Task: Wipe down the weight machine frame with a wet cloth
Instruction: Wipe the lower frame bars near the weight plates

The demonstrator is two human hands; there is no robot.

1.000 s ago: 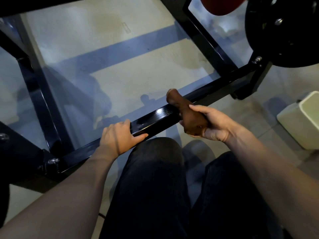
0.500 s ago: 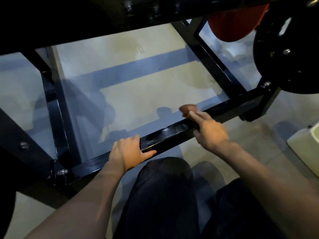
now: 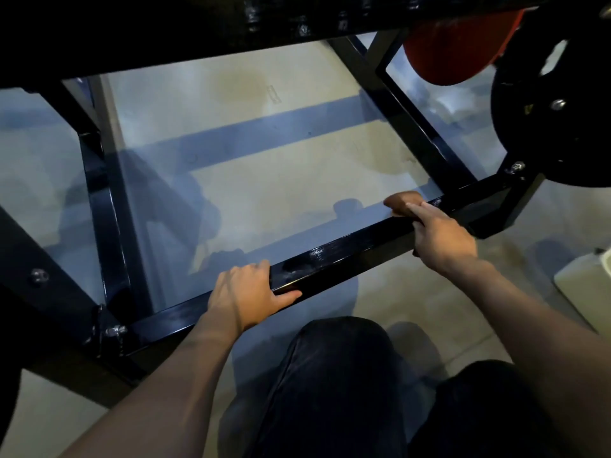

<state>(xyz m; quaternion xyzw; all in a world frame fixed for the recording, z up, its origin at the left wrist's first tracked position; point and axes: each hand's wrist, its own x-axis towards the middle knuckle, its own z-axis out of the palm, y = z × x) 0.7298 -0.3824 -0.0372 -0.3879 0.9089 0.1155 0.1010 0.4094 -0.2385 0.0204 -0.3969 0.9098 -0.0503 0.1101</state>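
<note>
A black steel frame bar (image 3: 347, 252) runs low across the floor from lower left to upper right, its top glossy and wet. My left hand (image 3: 246, 294) grips this bar, fingers over the far side and thumb along the near face. Farther right, my right hand (image 3: 443, 239) presses a brown cloth (image 3: 401, 201) onto the bar's top; only the cloth's far end shows past my fingers. How the fingers curl round the cloth is hidden by the back of the hand.
A black weight plate (image 3: 555, 120) and a red pad (image 3: 456, 51) hang at the upper right. A pale bucket (image 3: 588, 285) stands on the floor at the right edge. More black frame members (image 3: 105, 200) cross on the left and top. My dark-trousered knees (image 3: 340, 385) are below.
The right hand lowered the upright cloth onto the bar and slid it rightward along the top. The left hand kept its grip. The camera view shifted downward.
</note>
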